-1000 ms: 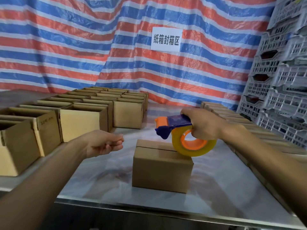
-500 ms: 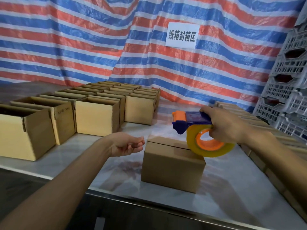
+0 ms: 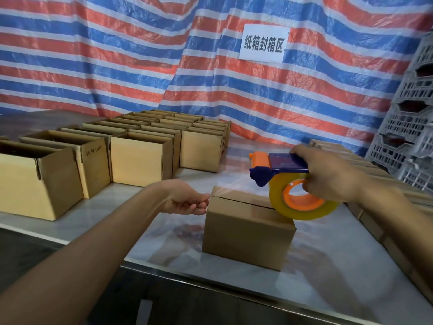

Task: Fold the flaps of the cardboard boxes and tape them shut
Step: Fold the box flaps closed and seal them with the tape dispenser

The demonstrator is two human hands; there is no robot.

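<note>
A small cardboard box (image 3: 246, 235) with its top flaps folded down stands near the table's front edge. My right hand (image 3: 328, 174) grips a blue and orange tape dispenser (image 3: 281, 165) with a yellowish tape roll (image 3: 302, 212), held just over the box's right top edge. A clear strip of tape (image 3: 234, 187) stretches from the dispenser to the box's left top edge. There my left hand (image 3: 187, 200), fingers curled, pinches the tape's end against the box's corner.
Several open cardboard boxes (image 3: 140, 158) stand in rows at the left and back of the white table (image 3: 210, 285). More boxes (image 3: 375, 207) line the right side. Grey plastic crates (image 3: 410, 137) are stacked at the far right, against a striped tarp.
My left hand has moved right to the box's left top edge and now pinches the tape's end. A tape strip now runs from the dispenser. The dispenser stayed over the box.
</note>
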